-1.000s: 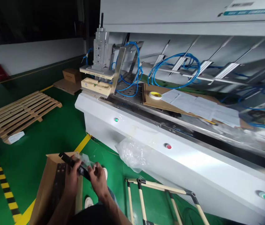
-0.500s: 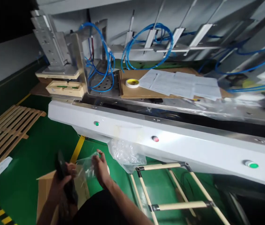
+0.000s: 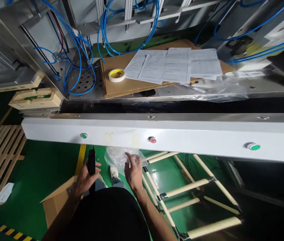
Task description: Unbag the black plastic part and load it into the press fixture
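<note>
Head view: glossy green floor [image 3: 53,160] before a white-fronted metal desk [image 3: 194,139] bearing papers [image 3: 164,65] on cardboard [image 3: 114,90]. Left hand [image 3: 85,179] closes around a slim, upright black bar [image 3: 91,162]; half-curled right hand [image 3: 134,174] overlaps crinkled clear plastic [image 3: 114,155], its grip unclear.

Long black part [image 3: 91,163], in left hand [image 3: 84,180]

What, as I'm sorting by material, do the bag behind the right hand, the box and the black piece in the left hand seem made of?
Bag: glossy plastic film, judging by its see-through wrinkles.
Box: probably matte cardboard, from its brown flap.
Black piece: dark finish, plastic or coated metal; no visible sign settles it.
</note>
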